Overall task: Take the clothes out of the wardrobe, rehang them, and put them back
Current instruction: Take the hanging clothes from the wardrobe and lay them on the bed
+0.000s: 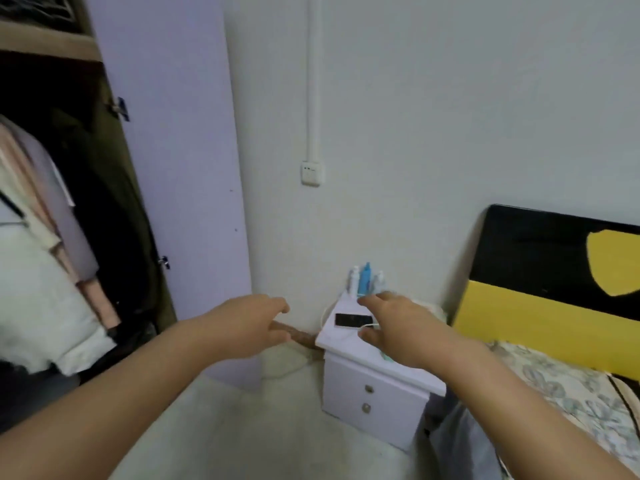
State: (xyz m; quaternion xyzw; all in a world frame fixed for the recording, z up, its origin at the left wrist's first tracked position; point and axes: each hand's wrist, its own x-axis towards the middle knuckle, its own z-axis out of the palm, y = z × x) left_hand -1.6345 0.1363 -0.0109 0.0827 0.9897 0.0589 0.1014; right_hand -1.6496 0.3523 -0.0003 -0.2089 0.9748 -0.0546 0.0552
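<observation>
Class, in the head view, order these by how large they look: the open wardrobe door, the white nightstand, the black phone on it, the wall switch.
1. wardrobe door
2. nightstand
3. and 4. phone and wall switch look alike; distance from the camera makes ranking them unsure.

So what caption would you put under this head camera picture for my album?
Both empty hands, left and right, reach out between the open wardrobe and the nightstand.

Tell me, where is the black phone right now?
In the head view, the black phone lies flat on the white nightstand, right of centre, just in front of the bottles and beside the right hand.
</observation>
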